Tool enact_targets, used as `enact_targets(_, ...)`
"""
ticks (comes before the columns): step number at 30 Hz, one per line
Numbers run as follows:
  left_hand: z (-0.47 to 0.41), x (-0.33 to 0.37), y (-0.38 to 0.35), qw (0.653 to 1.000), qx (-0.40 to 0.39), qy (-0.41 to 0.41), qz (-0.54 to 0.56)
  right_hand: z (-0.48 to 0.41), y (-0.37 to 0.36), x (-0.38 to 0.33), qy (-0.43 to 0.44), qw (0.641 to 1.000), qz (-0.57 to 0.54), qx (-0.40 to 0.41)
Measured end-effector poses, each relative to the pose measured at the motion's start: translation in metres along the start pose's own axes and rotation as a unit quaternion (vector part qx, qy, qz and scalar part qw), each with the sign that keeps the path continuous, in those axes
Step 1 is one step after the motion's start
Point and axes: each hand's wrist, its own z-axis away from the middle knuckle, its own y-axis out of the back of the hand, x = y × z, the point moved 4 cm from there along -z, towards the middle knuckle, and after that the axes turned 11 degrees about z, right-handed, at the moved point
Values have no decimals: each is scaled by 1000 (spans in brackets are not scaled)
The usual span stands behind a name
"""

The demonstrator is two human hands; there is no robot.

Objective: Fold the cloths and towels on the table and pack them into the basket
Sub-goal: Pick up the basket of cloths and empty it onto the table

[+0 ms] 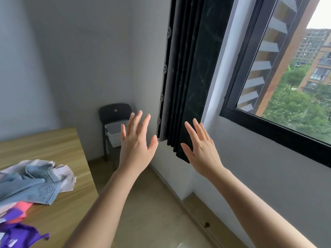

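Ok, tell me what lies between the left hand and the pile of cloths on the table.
Head view: only bare wooden tabletop and a strip of floor separate the left hand from the pile of cloths. Nothing else lies there.

Matt wood-grain table (53, 147), soft cloths (35, 181), white plastic basket (115, 134).

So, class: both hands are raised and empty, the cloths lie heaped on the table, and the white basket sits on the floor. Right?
One error: the head view shows the white basket on the black chair, not the floor. The rest stands.
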Motion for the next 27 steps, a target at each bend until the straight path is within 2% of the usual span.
enact_targets(6, 1, 21, -55, 997, -7, 36, -66, -21, -12, 79, 60, 998, -7, -25)
enact_targets(10, -13, 33, -74, 995, -7, 54, -89, -51, -27, 96, 102, 994, -25, -25)
enact_targets(14, -26, 18, -91, 991, -3, 77, -107, -79, -60, 94, 139, 988, -52, -38)
enact_targets(20, -57, -47, -124, 988, -1, 106, -113, -141, -124, 81, 162, 983, -56, -69)
enact_targets(27, -145, -152, -151, 987, -15, 125, -105, -251, -186, 66, 146, 984, -64, -80)
